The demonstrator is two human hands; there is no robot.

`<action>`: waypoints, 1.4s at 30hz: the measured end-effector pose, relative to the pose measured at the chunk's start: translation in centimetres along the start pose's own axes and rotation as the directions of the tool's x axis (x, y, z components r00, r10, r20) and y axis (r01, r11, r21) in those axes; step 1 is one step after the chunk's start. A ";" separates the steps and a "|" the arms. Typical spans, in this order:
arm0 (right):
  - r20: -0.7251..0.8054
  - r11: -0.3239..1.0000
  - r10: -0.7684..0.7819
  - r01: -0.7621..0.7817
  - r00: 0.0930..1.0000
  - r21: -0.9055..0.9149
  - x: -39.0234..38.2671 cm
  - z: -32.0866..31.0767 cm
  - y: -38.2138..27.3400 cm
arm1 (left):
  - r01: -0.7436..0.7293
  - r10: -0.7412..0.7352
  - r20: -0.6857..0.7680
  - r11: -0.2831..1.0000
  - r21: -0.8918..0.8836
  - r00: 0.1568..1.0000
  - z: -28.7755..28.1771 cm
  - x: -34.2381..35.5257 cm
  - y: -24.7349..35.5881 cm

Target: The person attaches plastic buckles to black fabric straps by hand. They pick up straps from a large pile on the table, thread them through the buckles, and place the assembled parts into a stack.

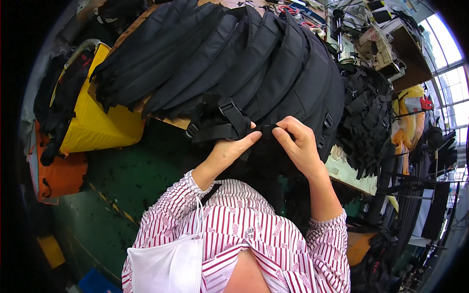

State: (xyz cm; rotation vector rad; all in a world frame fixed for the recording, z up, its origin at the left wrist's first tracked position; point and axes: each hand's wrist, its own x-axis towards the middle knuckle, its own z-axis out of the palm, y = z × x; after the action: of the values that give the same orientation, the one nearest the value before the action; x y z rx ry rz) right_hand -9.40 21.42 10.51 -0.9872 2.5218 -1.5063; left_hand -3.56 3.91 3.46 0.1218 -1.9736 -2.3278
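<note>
A short piece of black webbing strap (266, 131) runs between my two hands, in front of the table edge. My left hand (228, 152) grips one side of it, thumb pressed against the fingers. With thumb and forefinger my right hand (299, 142) pinches the other side. A bunched webbing loop with black plastic buckles (227, 106) lies against the fingers of my left hand. Just beyond both hands, padded black shoulder straps (264, 68) lie fanned in an overlapping row. The ends of the strap inside my fingers are hidden.
At the left stand a yellow fabric bin (105, 122) and an orange one (61, 168). A heap of black webbing straps (366, 112) hangs over the table's right side. A sewing machine (378, 49) stands behind it. Red-handled scissors (310, 24) lie at the far edge.
</note>
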 end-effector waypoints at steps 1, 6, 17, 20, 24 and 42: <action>0.011 0.999 -0.034 0.034 0.999 -0.023 -0.1 0.1 0.1 | -0.003 0.002 -0.014 1.000 -0.019 1.000 0.0 0.0 -0.3; 0.015 0.961 -0.183 0.182 0.983 -0.208 -0.9 0.5 0.7 | -0.008 0.007 -0.041 1.000 -0.025 0.999 0.0 0.3 -0.5; -0.102 0.942 -0.004 -0.030 0.995 -0.333 -1.7 1.2 0.9 | -0.029 0.029 -0.001 0.998 0.055 1.000 0.3 0.1 -0.3; -0.110 0.913 -0.030 -0.018 0.994 -0.408 -1.6 1.4 0.6 | -0.090 0.093 -0.039 0.993 0.076 0.995 0.6 0.1 -0.4; -0.142 0.885 -0.070 -0.004 0.987 -0.466 -1.5 2.1 0.7 | -0.134 0.137 -0.042 0.988 0.075 0.990 0.6 0.0 -1.0; -0.099 0.936 -0.052 0.014 0.994 -0.353 -1.3 3.0 0.2 | -0.210 0.223 -0.095 0.969 0.129 0.970 0.4 -0.3 -2.0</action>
State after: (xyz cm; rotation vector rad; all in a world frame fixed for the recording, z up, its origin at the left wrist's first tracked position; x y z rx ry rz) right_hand -7.40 19.81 8.42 -1.0133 2.9362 -1.1638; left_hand -3.34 4.65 1.53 0.0369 -1.9620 -2.0274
